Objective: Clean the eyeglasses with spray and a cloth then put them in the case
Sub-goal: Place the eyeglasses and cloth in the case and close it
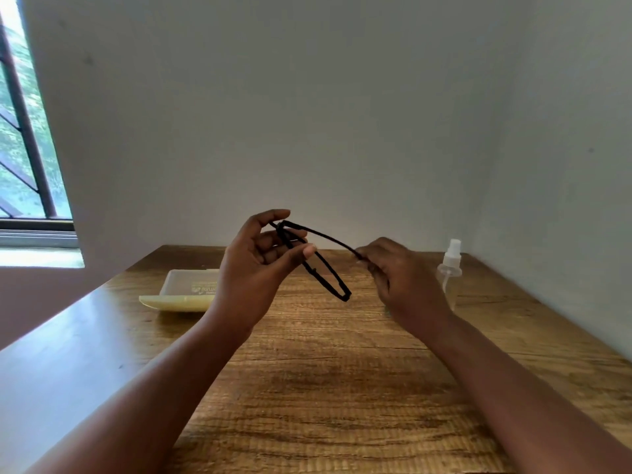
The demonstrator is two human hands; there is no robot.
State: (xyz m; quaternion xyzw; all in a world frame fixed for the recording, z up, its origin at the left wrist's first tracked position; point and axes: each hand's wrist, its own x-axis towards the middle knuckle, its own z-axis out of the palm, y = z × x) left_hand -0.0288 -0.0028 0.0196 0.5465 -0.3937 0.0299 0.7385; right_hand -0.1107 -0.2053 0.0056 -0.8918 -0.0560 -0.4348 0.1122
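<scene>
Flanking eyeglasses (318,265) pinched by left hand (253,268) and right hand (403,275): case (181,292), spray bottle (450,265).

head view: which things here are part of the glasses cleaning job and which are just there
Part of the job:
- eyeglasses, held above the table by the left hand and right hand
- spray bottle
- open case
- no cloth is in view

Just there:
- wooden table
- window

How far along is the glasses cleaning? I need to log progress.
Done: cannot tell; no cloth shows. In hand: both hands, left hand and right hand, hold the black eyeglasses above the table. Left: the spray bottle stands untouched, the case lies open, empty.
</scene>
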